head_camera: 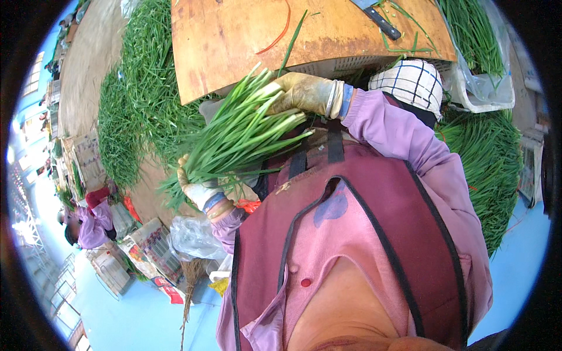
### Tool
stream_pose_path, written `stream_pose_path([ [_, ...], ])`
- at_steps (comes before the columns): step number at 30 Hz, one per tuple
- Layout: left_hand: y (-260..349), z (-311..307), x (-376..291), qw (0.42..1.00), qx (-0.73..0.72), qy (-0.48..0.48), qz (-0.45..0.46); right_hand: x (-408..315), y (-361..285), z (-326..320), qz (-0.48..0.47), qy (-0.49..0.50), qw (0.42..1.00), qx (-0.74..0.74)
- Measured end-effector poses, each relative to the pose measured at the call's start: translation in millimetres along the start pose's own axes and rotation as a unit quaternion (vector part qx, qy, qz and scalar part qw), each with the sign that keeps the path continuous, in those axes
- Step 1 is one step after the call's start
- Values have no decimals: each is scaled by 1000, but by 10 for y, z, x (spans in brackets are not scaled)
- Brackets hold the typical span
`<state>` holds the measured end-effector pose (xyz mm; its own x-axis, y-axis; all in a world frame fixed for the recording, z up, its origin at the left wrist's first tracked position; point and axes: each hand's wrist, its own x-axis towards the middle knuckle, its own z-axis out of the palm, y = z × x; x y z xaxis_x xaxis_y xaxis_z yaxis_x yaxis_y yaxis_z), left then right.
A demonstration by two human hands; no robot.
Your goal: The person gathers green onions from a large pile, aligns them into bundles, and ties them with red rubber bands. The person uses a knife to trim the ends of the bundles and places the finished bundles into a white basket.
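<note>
A bunch of green leafy stalks, apparently Chinese chives (243, 127), is stretched between my two gloved hands. My right hand (300, 94), in a stained work glove, grips it by the pale stem ends. At the leafy end, my left hand (197, 188) is around the leaves, its palm partly hidden by them. Loose leaf tips hang past that hand. Just beyond the bunch lies the edge of a wooden board (228, 44). On it are a black-handled knife (382, 23), a red-orange strip (281, 35) and a few cut leaves (415, 44).
Large heaps of chives lie left (145, 87) and right (480, 162). A white crate (487, 94) lined with plastic holds more. Checked cloth (406, 83) covers my right knee. Clear plastic bags (195, 237) and a twig broom (191, 276) are lower left. Another person (92, 223) sits farther off.
</note>
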<state>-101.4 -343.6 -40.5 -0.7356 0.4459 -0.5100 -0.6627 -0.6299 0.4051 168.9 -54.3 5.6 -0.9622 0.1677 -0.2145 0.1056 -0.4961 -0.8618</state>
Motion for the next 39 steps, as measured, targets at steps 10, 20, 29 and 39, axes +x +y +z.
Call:
stream_pose_path([
  [10,-83,-239,-75,991,23,-86,-100,-9,-72,-53,-108,-34,985,132],
  [20,-273,-34,-301,994,106,2,12,-882,-834,-400,-17,70,880,-470],
  [29,-263,101,-356,998,54,-3,31,-35,-362,319,-223,182,571,-768],
  [39,-253,-305,-194,983,29,-178,21,-502,-406,-382,46,306,525,-793],
])
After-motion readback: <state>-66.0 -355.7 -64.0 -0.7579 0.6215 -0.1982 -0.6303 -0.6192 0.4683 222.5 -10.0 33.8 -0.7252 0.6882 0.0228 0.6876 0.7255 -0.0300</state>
